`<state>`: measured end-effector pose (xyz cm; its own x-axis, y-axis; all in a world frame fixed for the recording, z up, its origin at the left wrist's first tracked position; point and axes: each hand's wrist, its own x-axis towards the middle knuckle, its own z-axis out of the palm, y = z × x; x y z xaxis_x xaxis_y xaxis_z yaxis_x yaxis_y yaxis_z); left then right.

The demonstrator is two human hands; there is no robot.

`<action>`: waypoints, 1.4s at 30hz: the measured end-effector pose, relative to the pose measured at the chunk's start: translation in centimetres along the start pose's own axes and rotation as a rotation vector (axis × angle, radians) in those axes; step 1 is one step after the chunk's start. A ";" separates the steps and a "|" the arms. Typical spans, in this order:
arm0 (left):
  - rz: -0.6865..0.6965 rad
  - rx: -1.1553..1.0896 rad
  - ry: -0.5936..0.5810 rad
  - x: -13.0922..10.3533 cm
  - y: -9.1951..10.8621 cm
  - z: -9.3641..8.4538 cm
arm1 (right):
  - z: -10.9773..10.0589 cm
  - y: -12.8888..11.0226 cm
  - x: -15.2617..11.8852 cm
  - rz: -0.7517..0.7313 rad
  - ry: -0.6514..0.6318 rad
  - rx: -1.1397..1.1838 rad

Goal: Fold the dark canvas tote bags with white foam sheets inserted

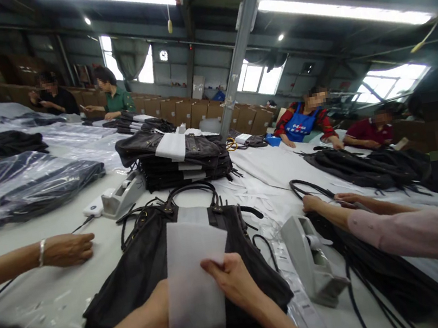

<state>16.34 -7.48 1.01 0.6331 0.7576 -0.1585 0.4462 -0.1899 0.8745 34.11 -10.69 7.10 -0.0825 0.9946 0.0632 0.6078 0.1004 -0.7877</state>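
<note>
A dark grey handbag (pixel 135 264) lies flat on the table before me, its looped handles pointing away. A translucent white wrapping sheet (pixel 190 278) runs over the middle of the bag; whether it is paper or thin foam I cannot make out. My right hand (pixel 234 277) pinches the right edge of this sheet between thumb and fingers. My left hand (pixel 160 304) reaches under the sheet's left side, and its fingers are hidden there. Another white strip (pixel 191 216) is wrapped between the handle bases.
Tape dispensers (pixel 315 259) (pixel 125 194) stand right and left of the bag. Behind it rises a stack of dark bags (pixel 185 158). A co-worker's hand with a bracelet (pixel 65 250) rests at left; another co-worker's hands (pixel 324 206) handle a bag at right. Plastic-wrapped bags (pixel 28 181) lie left.
</note>
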 end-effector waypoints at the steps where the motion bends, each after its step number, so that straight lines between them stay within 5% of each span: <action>1: 0.036 -0.012 -0.030 -0.1 0.3 -1.0 | 0.1 0.7 1.1 0.052 -0.014 -0.038; 4: 0.080 -0.125 -0.142 -0.8 0.5 -4.0 | 0.9 2.8 3.2 0.135 -0.042 -0.173; 7: -0.048 -0.306 -0.181 -0.9 -0.1 -5.2 | 2.1 4.4 3.6 0.171 -0.010 -0.255; 12: -0.136 0.126 0.135 0.7 -1.6 -2.7 | 3.9 5.1 3.2 0.211 0.033 -0.437; 16: -0.178 0.307 0.282 2.0 -2.4 -0.9 | 4.6 5.1 3.7 0.227 0.021 -0.581; 29: -0.320 0.439 0.319 3.7 -2.6 -0.1 | 3.4 4.8 5.0 0.354 0.118 -0.610; 31: -0.326 0.443 0.321 3.7 -2.5 -0.1 | 3.0 4.2 4.6 0.287 0.199 -0.644; 34: -0.332 0.444 0.324 3.7 -2.7 -0.1 | 3.4 3.3 4.3 -0.021 0.244 -0.644; 37: -0.329 0.443 0.330 3.7 -3.0 0.0 | 4.7 3.5 4.6 -0.227 0.136 -0.584; 42: -0.333 0.434 0.356 4.0 -3.6 0.3 | 6.1 6.2 5.0 -0.283 -0.060 -0.555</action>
<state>17.44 -4.00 -2.94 0.2022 0.9657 -0.1628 0.8442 -0.0877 0.5288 32.63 -5.26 -1.19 -0.3349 0.9258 0.1755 0.8743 0.3748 -0.3084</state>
